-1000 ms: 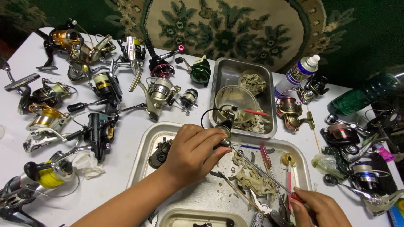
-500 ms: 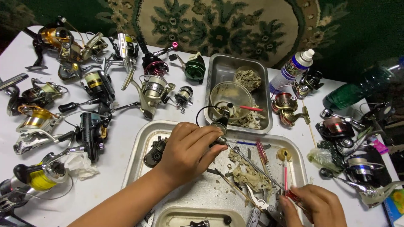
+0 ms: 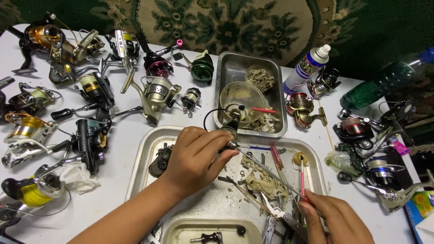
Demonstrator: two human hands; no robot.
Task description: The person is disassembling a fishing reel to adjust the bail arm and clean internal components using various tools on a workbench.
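Observation:
My left hand (image 3: 194,156) is closed around a small dark fishing-reel part (image 3: 231,126) with a wire bail loop, held over the large metal tray (image 3: 149,149). My right hand (image 3: 332,219) pinches a thin red-handled tool (image 3: 302,174) whose long metal shaft reaches up to the part at my left fingertips. A black reel body (image 3: 159,159) lies in the tray just left of my left hand. Crumpled dirty tissue (image 3: 264,180) and a red screwdriver (image 3: 276,158) lie in the tray between my hands.
Many fishing reels (image 3: 90,90) crowd the white table at left, more reels (image 3: 361,131) at right. A smaller metal tray (image 3: 226,72) behind holds a clear bowl (image 3: 242,97). A spray bottle (image 3: 307,68) and green bottle (image 3: 384,81) lie at back right. Pliers (image 3: 275,219) near the front.
The view has shifted slightly. My left hand stays on the reel part while my right hand has moved the thin tool a little, keeping its shaft against the part.

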